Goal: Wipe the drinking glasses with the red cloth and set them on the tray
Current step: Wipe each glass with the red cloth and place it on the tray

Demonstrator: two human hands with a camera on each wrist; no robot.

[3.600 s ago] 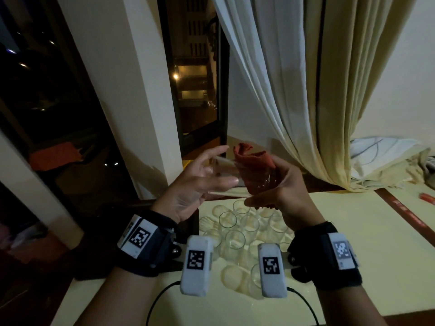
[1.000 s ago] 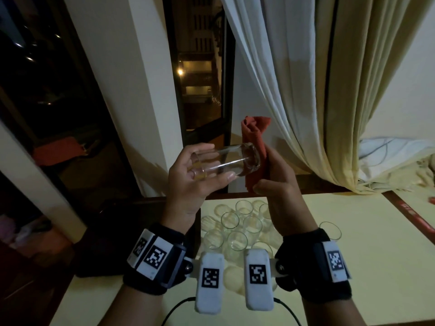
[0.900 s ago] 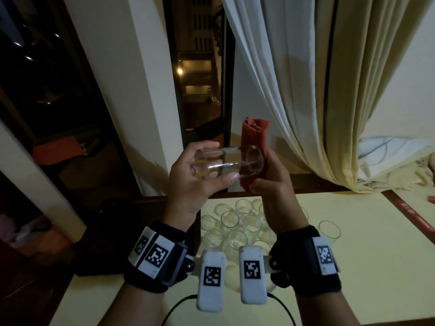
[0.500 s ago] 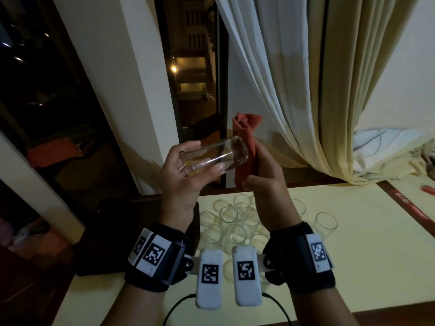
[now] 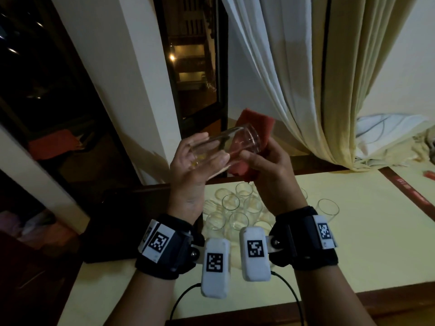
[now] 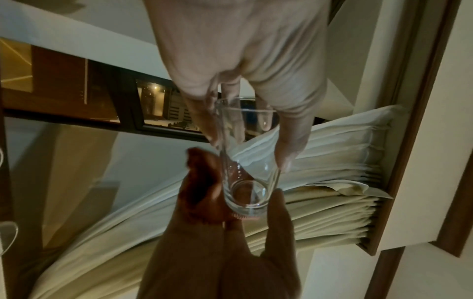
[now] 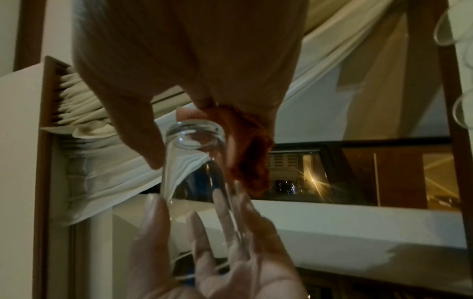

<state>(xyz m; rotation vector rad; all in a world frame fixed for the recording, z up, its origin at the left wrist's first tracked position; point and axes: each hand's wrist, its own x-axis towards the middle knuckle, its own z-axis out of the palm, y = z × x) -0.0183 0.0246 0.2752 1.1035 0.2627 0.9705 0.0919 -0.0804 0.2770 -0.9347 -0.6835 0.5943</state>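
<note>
Nearest, the left hand (image 5: pixel 197 165) curls its fingers and thumb round a clear drinking glass (image 5: pixel 226 147) held on its side in the air, base toward the right hand (image 5: pixel 268 170), which grips the red cloth (image 5: pixel 256 128) bunched against that base; below the hands more glasses (image 5: pixel 235 208) stand clustered on the pale desk (image 5: pixel 353 243), one glass (image 5: pixel 328 208) apart at the right. Beyond hang cream curtains (image 5: pixel 306 67) beside a dark window (image 5: pixel 193 67).
</note>
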